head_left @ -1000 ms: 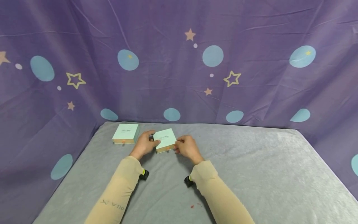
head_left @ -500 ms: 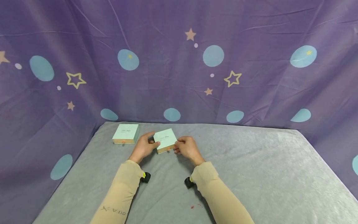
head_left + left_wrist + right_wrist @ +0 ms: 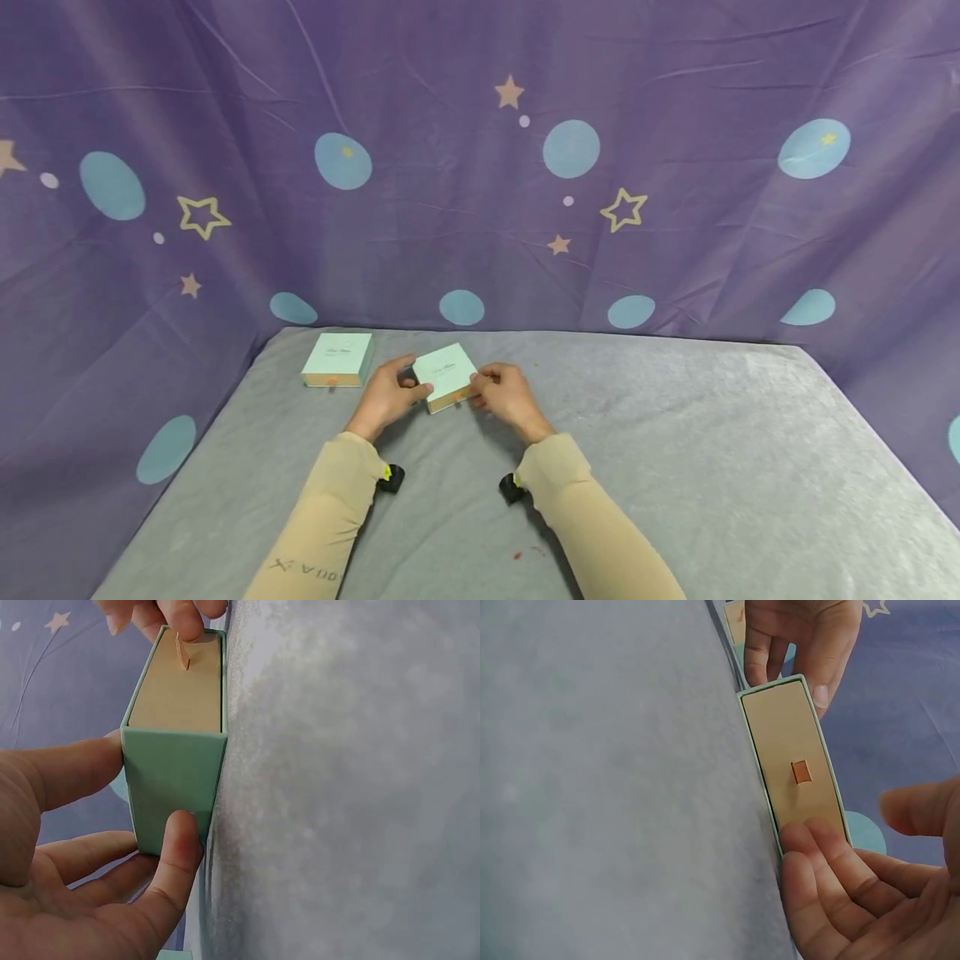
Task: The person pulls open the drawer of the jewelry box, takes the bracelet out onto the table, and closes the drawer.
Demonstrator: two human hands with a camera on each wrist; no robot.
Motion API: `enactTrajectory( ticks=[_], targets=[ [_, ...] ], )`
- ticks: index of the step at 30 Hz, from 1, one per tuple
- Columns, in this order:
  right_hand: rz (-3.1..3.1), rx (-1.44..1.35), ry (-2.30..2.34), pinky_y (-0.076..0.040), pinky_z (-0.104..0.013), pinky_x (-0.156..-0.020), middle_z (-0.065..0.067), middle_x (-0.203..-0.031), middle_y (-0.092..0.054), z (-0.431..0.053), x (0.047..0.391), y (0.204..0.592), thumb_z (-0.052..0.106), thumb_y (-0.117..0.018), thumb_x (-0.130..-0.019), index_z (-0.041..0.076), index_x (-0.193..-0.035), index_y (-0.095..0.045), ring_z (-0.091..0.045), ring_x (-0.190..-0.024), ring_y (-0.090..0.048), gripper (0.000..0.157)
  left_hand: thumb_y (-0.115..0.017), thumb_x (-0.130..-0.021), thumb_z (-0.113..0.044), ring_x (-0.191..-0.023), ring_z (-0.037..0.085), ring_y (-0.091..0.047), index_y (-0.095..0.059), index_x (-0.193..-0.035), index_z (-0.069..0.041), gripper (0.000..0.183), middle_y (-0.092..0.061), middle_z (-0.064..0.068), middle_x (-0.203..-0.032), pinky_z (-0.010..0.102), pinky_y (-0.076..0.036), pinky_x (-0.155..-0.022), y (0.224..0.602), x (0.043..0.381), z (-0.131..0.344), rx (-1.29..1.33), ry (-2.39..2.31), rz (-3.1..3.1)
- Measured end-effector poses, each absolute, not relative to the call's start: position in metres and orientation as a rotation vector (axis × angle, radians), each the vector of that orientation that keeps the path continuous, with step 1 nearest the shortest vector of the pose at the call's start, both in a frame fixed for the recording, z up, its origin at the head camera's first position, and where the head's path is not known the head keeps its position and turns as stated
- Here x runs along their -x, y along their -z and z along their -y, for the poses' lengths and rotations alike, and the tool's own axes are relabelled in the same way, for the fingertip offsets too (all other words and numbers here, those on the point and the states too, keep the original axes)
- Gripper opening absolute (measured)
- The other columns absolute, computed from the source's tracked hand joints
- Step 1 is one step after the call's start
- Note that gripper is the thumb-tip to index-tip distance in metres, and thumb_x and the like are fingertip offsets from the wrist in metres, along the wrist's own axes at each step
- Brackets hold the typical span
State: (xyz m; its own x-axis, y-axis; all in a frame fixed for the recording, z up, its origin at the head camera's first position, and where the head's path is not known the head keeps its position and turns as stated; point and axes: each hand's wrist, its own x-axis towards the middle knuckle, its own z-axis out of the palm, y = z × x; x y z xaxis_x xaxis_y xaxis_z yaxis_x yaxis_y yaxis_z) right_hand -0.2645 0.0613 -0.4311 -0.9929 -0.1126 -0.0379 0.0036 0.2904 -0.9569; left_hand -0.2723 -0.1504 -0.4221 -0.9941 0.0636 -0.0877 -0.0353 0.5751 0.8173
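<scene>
On the held box, the lettering is unreadable.

A hand could pass freely over the desk to the right of the right hand. The held box bars the way toward the left hand; a second box crowds that hand's outer side.
</scene>
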Motion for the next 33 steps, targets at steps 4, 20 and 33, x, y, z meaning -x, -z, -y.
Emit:
enactTrajectory(
  ticks=[4,20,33],
  targets=[
    [-2.445,0.090,1.815,-0.058,-0.034,-0.067,-0.010,-0.089,-0.068,-0.0637,0.2649,0.4294,0.024,-0.056,-0.097,0.000,-0.114,-0.064,-0.028,-0.080,-0.067,0.030,-0.073,-0.086,-0.024,-0.094,0.023,-0.057,-0.038,-0.146,-0.010,0.072,-0.058,0.013,-0.112,0.033,-0.049,-0.071,0.4207,0.2723,0.1478,-0.025,-1.411,-2.696],
    [-2.428,0.061,1.836,-0.059,-0.034,-0.069,-0.011,-0.094,-0.065,-0.0661,0.2649,0.4291,0.022,-0.052,-0.099,-0.001,-0.117,-0.061,-0.028,-0.081,-0.067,0.031,-0.076,-0.084,-0.023,-0.083,0.021,-0.055,-0.041,-0.144,-0.005,0.072,-0.058,0.010,-0.097,0.032,-0.047,-0.069,0.4208,0.2719,0.1431,-0.035,-1.372,-2.755],
    [-2.435,0.098,1.818,-0.059,-0.039,-0.071,-0.017,-0.099,-0.065,-0.0658,0.2641,0.4273,0.025,-0.053,-0.099,0.000,-0.119,-0.060,-0.029,-0.082,-0.067,0.033,-0.076,-0.084,-0.024,-0.089,0.024,-0.057,-0.042,-0.142,0.000,0.071,-0.057,0.016,-0.111,0.040,-0.050,-0.077,0.4225,0.2681,0.1427,-0.070,-1.332,-2.818]
  ],
)
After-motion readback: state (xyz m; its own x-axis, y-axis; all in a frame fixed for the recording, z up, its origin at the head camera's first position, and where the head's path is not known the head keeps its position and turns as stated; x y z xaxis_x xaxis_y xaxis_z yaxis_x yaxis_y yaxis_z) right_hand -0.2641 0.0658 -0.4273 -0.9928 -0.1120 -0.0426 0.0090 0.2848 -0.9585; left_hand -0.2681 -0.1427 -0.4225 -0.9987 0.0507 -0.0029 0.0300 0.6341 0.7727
